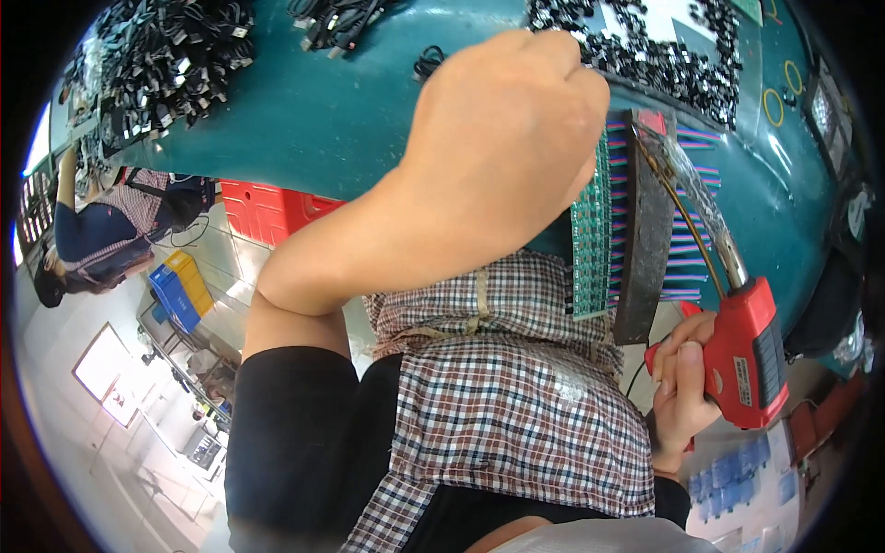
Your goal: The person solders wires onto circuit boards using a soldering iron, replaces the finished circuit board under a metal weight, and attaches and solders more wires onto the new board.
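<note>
My left hand (512, 138) reaches across above the bench with its fingers curled under. Whatever the fingers may hold is hidden behind the back of the hand. Just beside it lies a long green circuit board strip (590, 249) with many small joints. A dark bar (643, 249) runs along the strip, and thin blue and pink wires (687, 269) stick out past its right side. My right hand (682, 378) is wrapped round the handle of a red soldering gun (747, 355). The gun's metal barrel and thin brass-coloured tube slant up to the far end of the bar.
A heap of black cables (175, 64) and a smaller bundle (336, 23) lie on the green bench (304, 120). Many small black and silver parts (645, 69) fill a tray at the back right. A red plastic stool (267, 210) stands below; another person (120, 212) works at left.
</note>
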Demonstrator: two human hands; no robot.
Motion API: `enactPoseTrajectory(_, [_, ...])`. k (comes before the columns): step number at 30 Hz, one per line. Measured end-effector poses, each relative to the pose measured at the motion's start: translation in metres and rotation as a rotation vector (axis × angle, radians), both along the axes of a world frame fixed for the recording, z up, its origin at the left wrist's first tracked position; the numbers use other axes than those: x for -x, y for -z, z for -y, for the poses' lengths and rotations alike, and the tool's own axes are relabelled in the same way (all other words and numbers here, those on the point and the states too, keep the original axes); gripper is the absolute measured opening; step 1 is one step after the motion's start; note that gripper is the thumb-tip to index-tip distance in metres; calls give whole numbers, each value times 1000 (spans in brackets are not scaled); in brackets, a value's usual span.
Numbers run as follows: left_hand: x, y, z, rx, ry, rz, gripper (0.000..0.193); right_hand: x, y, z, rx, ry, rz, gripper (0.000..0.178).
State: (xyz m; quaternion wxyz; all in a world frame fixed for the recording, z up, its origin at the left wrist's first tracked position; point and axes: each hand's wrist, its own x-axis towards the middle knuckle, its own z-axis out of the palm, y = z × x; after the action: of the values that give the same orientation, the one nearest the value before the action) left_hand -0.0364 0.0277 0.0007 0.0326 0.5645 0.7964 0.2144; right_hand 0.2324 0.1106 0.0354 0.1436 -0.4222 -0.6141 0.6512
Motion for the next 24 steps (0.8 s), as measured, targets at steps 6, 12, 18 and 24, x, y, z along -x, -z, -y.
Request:
enactPoseTrajectory(6, [8,-6,6,-38,-94,158,10,-2,-5,-1,29,11,2,11])
enactPoseTrajectory(12, [69,9,1,-201,-375,-38,10,0,0,1,13,12,-79,11])
enactPoseTrajectory(18, [85,21,-12,-176,-313,-68,7,-2,-1,2,22,18,-85,12])
enactPoseTrajectory(24, [86,21,4,-341,-327,-76,9,-1,-1,3,40,43,-81,11])
